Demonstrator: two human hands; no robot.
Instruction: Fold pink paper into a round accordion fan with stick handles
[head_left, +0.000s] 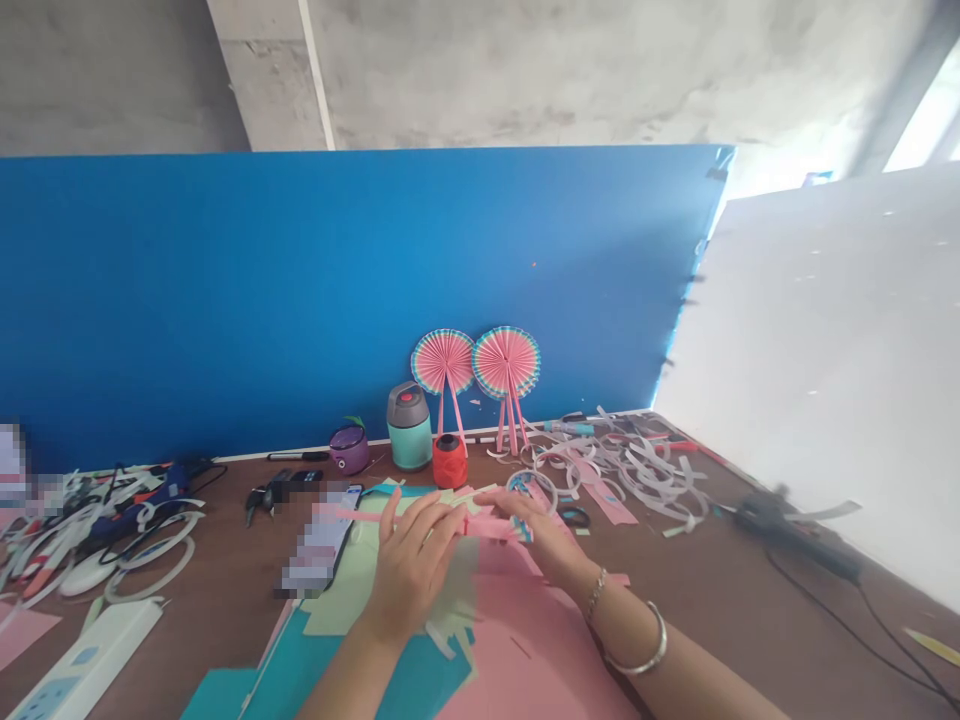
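Observation:
A folded pink paper fan point(491, 526), narrow and with a blue-and-white edge at its right end, lies crosswise between my hands. My left hand point(416, 560) is closed over its left part, the fingers close together on top. Around the right end curls my right hand point(538, 540), its fingers on the far side and its thumb hidden. Below the hands are sheets of pink paper point(532, 650), light green paper point(352, 590) and teal paper point(300, 670). Two round pink pleated fans point(506, 362) with blue-edged rims lean against the blue panel.
Behind the papers stand a teal flask point(409, 440), a red jar point(450, 465) and a purple pot point(349, 450). A phone point(322, 540) lies left of my hands. White paper strips point(637, 470) heap at right. A power strip point(90, 665) and tangled cables point(82, 530) occupy the left.

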